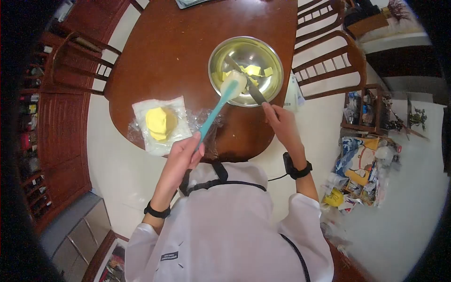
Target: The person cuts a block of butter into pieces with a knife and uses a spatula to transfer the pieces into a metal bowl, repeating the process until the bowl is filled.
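Brown wooden desk [159, 61], upper middle of frame. Metal bowl [217, 51] on it, right of frame center top, yellow pieces [252, 70] inside. White wrapper [177, 141] lower left on desk, clear film around it, yellow block [159, 123] on top. Teal spatula [213, 116], pale head over bowl, handle closed in left hand [185, 151] near frame center. Knife [256, 93], blade reaching into bowl, crossing by spatula head, handle end gripped by right hand [281, 123]. Blade-to-spatula contact: can't tell.
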A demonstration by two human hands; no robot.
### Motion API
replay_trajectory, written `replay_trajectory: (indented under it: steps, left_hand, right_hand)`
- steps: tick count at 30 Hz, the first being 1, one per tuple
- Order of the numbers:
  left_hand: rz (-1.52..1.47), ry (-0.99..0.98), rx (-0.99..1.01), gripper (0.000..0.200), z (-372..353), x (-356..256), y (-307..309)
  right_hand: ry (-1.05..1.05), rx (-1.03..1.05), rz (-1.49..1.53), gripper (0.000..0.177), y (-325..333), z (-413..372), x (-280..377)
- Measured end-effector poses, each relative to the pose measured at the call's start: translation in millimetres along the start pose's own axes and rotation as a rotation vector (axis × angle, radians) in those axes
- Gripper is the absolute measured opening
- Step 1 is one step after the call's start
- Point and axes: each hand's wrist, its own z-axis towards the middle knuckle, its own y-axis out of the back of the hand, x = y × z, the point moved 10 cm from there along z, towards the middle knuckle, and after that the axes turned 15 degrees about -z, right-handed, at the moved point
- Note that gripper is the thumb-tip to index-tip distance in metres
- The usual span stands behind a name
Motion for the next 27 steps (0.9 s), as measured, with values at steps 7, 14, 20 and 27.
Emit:
replay_trajectory:
  steps: [7, 14, 20, 27]
  left_hand:
    - [-0.006, 0.075, 0.023, 0.043, 21, 8, 2]
    - [0.06, 0.163, -0.003, 0.045, 36, 4, -12]
    - [0.006, 0.216, 0.063, 0.045, 58, -7, -32]
    - [-0.086, 0.245, 0.07, 0.038, 78, 2, -45]
  right_hand:
    - [0.161, -0.154, -0.382, 0.037, 12, 8, 13]
    - [0.282, -0.229, -0.567, 0.033, 4, 18, 5]
    - [0.334, -0.333, -0.613, 0.03, 20, 17, 9]
    - [0.442, -0.387, -0.419, 0.025, 22, 0, 28]
